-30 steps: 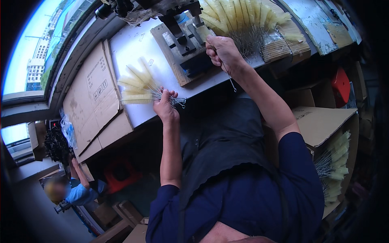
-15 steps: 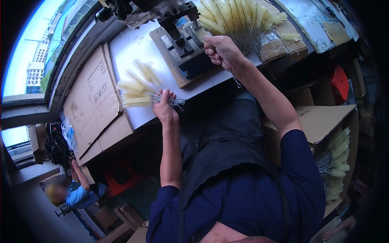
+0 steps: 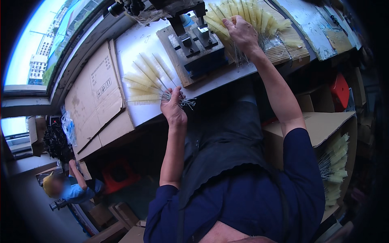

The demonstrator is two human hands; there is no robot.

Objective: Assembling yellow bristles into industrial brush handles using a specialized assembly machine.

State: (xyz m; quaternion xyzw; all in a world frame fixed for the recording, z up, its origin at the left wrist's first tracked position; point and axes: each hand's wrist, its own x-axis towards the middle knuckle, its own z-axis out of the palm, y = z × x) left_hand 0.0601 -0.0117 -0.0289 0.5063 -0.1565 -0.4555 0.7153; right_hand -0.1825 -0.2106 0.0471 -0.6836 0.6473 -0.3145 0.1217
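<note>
My left hand (image 3: 174,108) is closed round the wire stems of several bristle brushes (image 3: 146,79). Their pale yellow bristle heads fan out over the white tabletop, and the twisted wire ends with loops stick out past my fingers. At the far side, my right hand (image 3: 244,37) is over the near-left part of a large heap of similar brushes (image 3: 265,20). Its thumb and fingers are pinched on a brush among them, partly hidden by the hand. Between my hands stands a bench press (image 3: 190,44) with a metal fixture, touched by neither hand.
Flattened cardboard (image 3: 94,87) covers the table's left end. A wooden board (image 3: 298,50) lies under the heap. To my right, an open carton (image 3: 316,123) holds more brushes. Another person (image 3: 77,188) in blue works at the lower left, near a red stool (image 3: 119,175).
My right hand has left the press fixture, where it held a brush, and moved right and away to the heap. My left hand has shifted slightly right with its bunch.
</note>
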